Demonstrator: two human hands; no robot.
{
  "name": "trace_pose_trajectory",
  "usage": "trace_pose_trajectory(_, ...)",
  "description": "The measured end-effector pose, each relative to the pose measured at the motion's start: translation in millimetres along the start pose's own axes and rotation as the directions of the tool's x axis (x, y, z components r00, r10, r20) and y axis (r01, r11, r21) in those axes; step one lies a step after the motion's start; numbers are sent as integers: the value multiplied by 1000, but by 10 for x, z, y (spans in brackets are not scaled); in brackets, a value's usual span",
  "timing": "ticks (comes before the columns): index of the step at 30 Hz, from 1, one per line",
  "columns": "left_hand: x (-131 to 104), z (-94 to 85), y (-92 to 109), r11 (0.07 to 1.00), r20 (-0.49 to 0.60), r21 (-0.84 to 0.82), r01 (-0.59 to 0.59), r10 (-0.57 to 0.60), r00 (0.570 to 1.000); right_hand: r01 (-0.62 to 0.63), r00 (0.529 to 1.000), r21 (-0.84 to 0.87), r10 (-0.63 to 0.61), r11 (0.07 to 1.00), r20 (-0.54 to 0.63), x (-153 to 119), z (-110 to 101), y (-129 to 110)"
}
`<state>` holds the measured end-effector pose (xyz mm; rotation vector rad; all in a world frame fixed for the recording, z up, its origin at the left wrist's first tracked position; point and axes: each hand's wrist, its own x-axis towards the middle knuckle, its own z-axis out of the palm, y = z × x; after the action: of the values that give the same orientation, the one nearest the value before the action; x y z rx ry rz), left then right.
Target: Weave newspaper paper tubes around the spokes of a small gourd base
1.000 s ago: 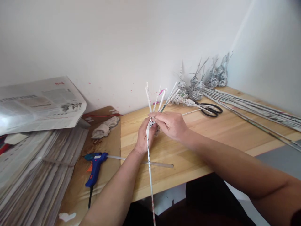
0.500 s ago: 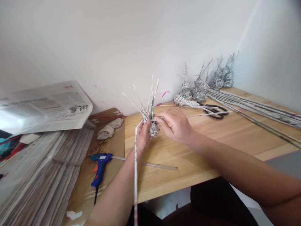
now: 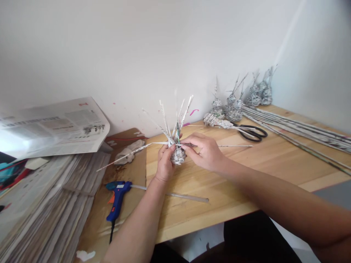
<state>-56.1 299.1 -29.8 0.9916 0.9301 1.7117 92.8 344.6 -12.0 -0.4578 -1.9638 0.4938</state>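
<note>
A small round woven piece of rolled newspaper (image 3: 178, 156) is held above the wooden table, with several paper sticks standing up from its top. My left hand (image 3: 165, 160) grips its left side, thumb at the upper rim. My right hand (image 3: 201, 149) pinches a thin paper strand at the rim's right side. One long paper strand (image 3: 128, 155) runs out to the left, past my left hand, and sags toward its tip. Another strand end (image 3: 237, 146) reaches right from behind my right hand.
A blue glue gun (image 3: 118, 201) with a glue stick lies on cardboard at left, beside stacked newspapers (image 3: 63, 197). Black-handled scissors (image 3: 253, 133), several woven pieces (image 3: 233, 106) and long paper sticks (image 3: 296, 126) occupy the back right of the table (image 3: 208, 223).
The long strand that hung down over my left forearm now points left. The upright sticks have shifted with the woven piece, and the right strand end sits lower.
</note>
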Motion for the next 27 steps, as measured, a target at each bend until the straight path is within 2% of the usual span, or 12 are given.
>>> trace_pose_trajectory(4,-11,-6,-21,1000,11,24,-12,12,1000,46,999,0,-46,999,-23,-7,-2,-8)
trace_pose_trajectory(7,-15,-11,-34,999,2,53,-3,3,1000,32,999,21,-32,999,-24,-11,-4,-26)
trace_pose_trajectory(11,-10,-52,-46,988,-15,155,-1,3,1000,-77,997,117,75,990,18,-7,-8,-53)
trace_pose_trajectory(14,-3,-121,-93,970,26,244,-4,-2,1000,-176,984,149,170,973,55,6,-16,-64)
trace_pose_trajectory(17,4,-188,-163,967,61,255,-19,4,998,-246,969,152,242,957,45,25,-28,-59)
trace_pose_trajectory(22,0,-189,-159,957,110,283,-67,37,993,-310,950,237,308,921,43,53,-45,-41)
trace_pose_trajectory(27,-36,-109,-24,866,192,468,-179,98,977,-323,946,218,322,921,42,63,-63,-58)
